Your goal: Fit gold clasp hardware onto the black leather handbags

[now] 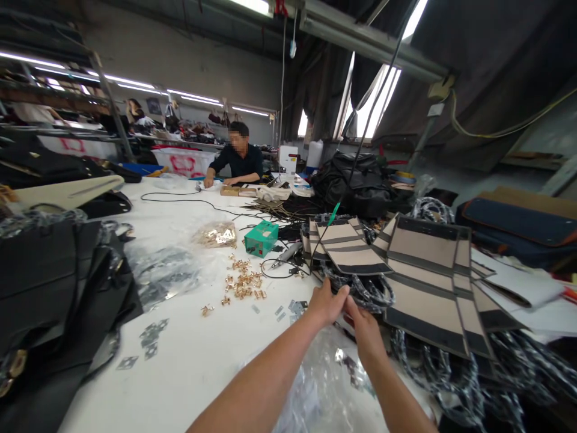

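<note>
Where left hand (326,304) meets right hand (366,331) near wrapped handles (375,292), fingers (353,309) curl; I cannot tell whether they grip.

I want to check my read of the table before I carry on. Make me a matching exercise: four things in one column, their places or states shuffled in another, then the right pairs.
Things
1. Green box-shaped device
2. Small gold-coloured metal fittings
3. Flat beige panels
4. Dark looped handles

Places or states
A. Shiny and clear-wrapped
B. Black-banded
C. Just beyond the loose fittings
D. Scattered on the white table

Pairs: 1-C, 2-D, 3-B, 4-A
</note>
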`<state>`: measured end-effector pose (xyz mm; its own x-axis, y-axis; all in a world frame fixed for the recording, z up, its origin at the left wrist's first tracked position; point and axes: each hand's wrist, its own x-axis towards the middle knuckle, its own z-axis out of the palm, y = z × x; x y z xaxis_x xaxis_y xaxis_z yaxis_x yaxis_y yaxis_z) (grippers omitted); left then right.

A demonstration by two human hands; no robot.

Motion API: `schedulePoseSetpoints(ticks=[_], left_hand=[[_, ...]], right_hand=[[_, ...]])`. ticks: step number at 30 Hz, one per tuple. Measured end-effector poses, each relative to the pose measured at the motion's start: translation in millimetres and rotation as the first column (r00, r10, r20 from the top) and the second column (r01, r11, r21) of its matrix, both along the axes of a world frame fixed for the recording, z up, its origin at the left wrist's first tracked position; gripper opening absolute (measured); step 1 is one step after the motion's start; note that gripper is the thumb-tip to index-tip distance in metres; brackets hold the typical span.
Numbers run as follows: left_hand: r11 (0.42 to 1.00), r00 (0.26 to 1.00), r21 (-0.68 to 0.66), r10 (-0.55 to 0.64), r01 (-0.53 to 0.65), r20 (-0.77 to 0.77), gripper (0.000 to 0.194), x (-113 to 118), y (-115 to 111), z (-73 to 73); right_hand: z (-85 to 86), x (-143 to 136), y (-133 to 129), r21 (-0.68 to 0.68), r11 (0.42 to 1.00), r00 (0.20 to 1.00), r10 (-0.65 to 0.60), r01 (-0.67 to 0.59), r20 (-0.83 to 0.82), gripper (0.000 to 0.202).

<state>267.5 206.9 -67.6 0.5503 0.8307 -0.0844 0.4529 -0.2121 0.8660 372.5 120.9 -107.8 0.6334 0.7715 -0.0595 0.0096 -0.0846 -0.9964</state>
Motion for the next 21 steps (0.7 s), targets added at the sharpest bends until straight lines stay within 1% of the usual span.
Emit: schedulePoseSetpoints(ticks=[2,3,4,6,8,10,12,14,18,21], left_hand=[[1.000,1.000,-0.009,0.003,-0.003,0.012,0.086,3.8,4.6,-2.2],[1.000,1.000,-0.021,0.004,-0.004,0.013,0.085,6.2,7.5,-4.4],[0.999,1.000,-0.035,0.004,-0.003,0.012,0.084,8.9,10.8,-7.1],[0.998,1.000,-0.068,0.000,0.000,0.005,0.082,16.3,18.0,-13.7],[0.995,1.000,-0.095,-0.004,0.004,-0.005,0.081,25.2,25.0,-20.8],[0.994,1.000,-0.109,-0.005,0.004,-0.013,0.081,33.2,30.5,-27.6],[0.995,1.000,-0.101,-0.003,0.001,-0.020,0.078,37.7,33.6,-33.6],[0.997,0.999,-0.080,0.010,-0.013,-0.034,0.071,37.2,35.0,-38.2],[0.998,0.993,-0.006,0.055,-0.056,-0.109,0.063,26.6,36.4,-42.1],[0.997,0.985,0.062,0.059,-0.049,-0.159,0.061,18.8,38.4,-40.7]], right_hand=[[3.3,-4.7,17.5,0.126,0.989,0.967,-0.042,0.076,-0.253,0.055],[3.7,-5.4,25.7,0.158,0.980,0.937,-0.062,0.123,-0.344,0.054],[3.5,-4.5,33.1,0.169,0.971,0.909,-0.089,0.171,-0.408,0.053],[2.4,2.5,45.7,0.151,0.958,0.872,-0.149,0.245,-0.467,0.049],[0.9,14.8,54.8,0.117,0.956,0.866,-0.186,0.269,-0.464,0.043],[-0.5,28.2,59.8,0.081,0.962,0.872,-0.200,0.262,-0.446,0.040],[-1.3,37.8,59.6,0.038,0.973,0.881,-0.188,0.226,-0.435,0.040],[-1.9,40.5,53.7,0.001,0.986,0.888,-0.151,0.168,-0.435,0.043],[-4.5,25.9,27.7,-0.078,0.995,0.904,-0.092,0.065,-0.417,0.046],[-7.0,6.1,6.5,-0.182,0.983,0.951,-0.022,-0.036,-0.309,0.049]])
